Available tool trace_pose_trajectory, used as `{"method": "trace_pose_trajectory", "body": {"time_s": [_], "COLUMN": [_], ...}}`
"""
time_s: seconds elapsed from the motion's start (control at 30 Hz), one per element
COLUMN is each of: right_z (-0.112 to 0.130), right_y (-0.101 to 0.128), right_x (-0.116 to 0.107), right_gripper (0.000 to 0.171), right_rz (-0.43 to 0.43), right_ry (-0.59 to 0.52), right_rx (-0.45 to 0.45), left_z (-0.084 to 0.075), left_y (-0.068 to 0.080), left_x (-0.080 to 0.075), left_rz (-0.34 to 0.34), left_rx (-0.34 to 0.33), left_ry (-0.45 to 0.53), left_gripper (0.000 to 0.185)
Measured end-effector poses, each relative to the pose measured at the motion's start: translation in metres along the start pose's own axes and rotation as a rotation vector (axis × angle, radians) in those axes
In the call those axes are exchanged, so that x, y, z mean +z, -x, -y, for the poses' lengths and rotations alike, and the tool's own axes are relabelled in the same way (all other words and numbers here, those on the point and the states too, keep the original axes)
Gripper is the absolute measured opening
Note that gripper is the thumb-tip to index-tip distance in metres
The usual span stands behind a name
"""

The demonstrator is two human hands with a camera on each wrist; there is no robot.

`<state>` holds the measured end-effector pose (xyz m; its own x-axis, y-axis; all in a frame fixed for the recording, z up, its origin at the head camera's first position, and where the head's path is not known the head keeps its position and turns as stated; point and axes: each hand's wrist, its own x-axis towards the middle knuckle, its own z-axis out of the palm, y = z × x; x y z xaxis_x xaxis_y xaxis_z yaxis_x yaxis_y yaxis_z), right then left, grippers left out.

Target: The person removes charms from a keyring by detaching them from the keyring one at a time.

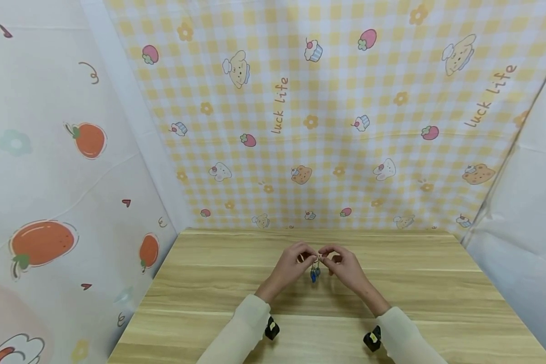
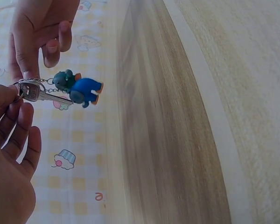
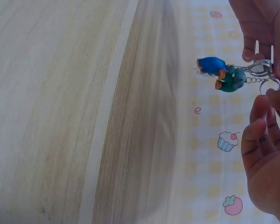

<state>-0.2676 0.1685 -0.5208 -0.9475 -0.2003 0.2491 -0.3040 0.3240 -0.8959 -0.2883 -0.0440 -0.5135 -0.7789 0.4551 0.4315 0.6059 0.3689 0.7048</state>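
Observation:
Over the table, my left hand [image 1: 292,264] and my right hand [image 1: 347,267] meet fingertip to fingertip around metal key rings. The left thumb and finger pinch a ring beside a silver key [image 2: 53,97]. On the other side, the right thumb and finger pinch a round key ring [image 3: 269,86]. Two small elephant-like charms, a blue one [image 2: 87,88] and a dark green one [image 3: 230,81], dangle on short chains below the fingers. The remaining fingers of both hands are loosely bent. Fingertips partly hide where the rings join.
The wood-grain table [image 1: 227,253] extends around both hands. A yellow checked cloth [image 1: 327,151] with cartoon prints hangs behind it, and a white printed cloth [image 1: 109,182] stands at the left. Black wrist devices [image 1: 272,328] sit by the sleeves.

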Motion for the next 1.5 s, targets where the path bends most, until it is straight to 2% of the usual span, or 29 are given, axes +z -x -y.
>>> {"method": "trace_pose_trajectory", "body": {"time_s": [0.27,0.47,0.87,1.1,1.27,1.5], "right_z": [0.002,0.004,0.004,0.001,0.003,0.004], "right_y": [0.0,0.0,0.001,-0.003,-0.004,-0.005], "right_x": [0.001,0.001,0.001,-0.003,-0.007,-0.01], "right_gripper": [0.017,0.016,0.011,0.008,0.008,0.005], "right_rz": [0.001,0.004,-0.008,-0.044,-0.049,-0.058], "right_ry": [0.028,0.06,0.085,0.097,0.119,0.129], "right_rx": [-0.095,-0.114,-0.078,0.019,0.047,0.059], "left_z": [0.0,0.001,-0.003,-0.004,-0.006,-0.004], "left_y": [0.001,0.0,-0.001,-0.001,0.001,0.001], "left_x": [0.0,0.001,-0.001,0.0,-0.001,-0.002], "left_rz": [-0.008,0.0,0.011,0.059,0.055,0.029], "left_rx": [0.007,0.005,0.016,0.065,0.032,0.018], "left_ry": [-0.004,-0.003,-0.008,0.009,0.01,0.021], "left_gripper": [0.009,0.009,0.012,0.01,0.011,0.012]}}
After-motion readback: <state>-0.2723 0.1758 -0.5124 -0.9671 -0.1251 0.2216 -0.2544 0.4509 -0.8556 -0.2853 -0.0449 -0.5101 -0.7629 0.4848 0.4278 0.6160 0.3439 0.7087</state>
